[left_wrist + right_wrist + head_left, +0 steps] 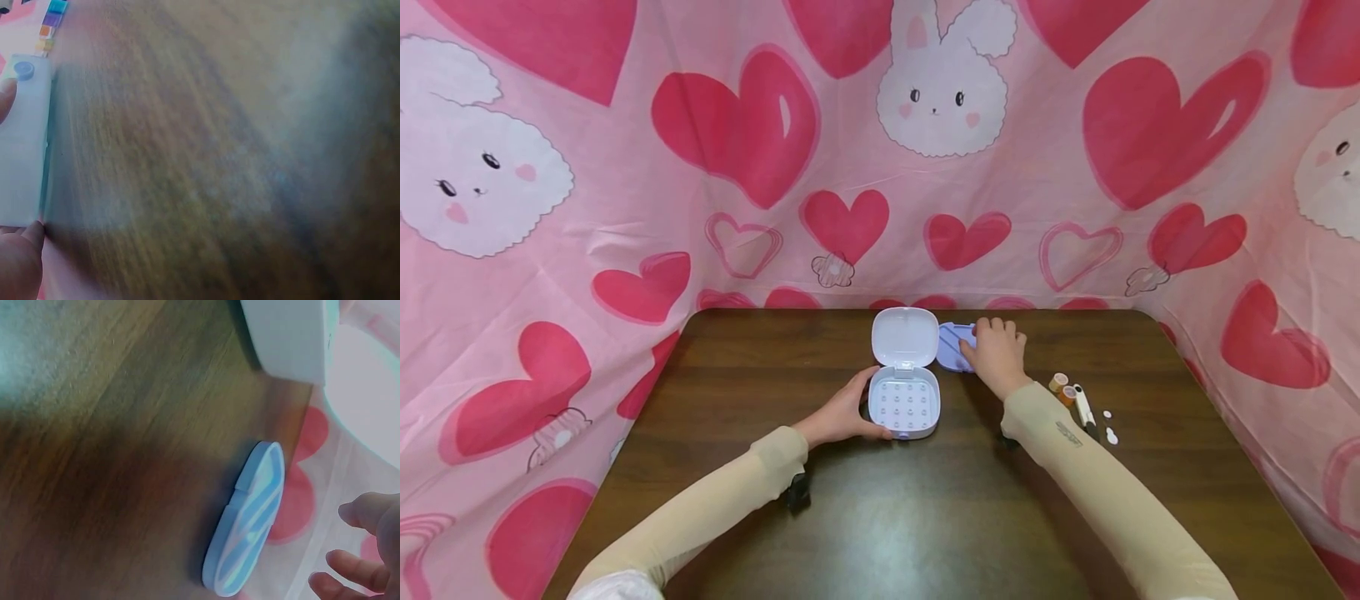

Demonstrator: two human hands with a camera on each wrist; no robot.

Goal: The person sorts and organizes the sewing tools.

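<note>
White plastic box (919,432) on the brown table (917,533), lid (906,337) raised, with rows of small pegs (910,412) inside visible only from the head. Round button (24,70) plain from the left wrist, tiny from above. At the box's left side, firm grip of the left hand (842,411), thumb (876,431) at the front, forearm (715,504) slanting in. Just right of the box, blue tray (953,350), partly covered from the head by the right hand (997,358); from the right wrist, a gap between tray and spread fingers (359,570). Back of that hand upward.

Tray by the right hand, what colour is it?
The tray is pale bluish purple, seen best in the head view.
</note>
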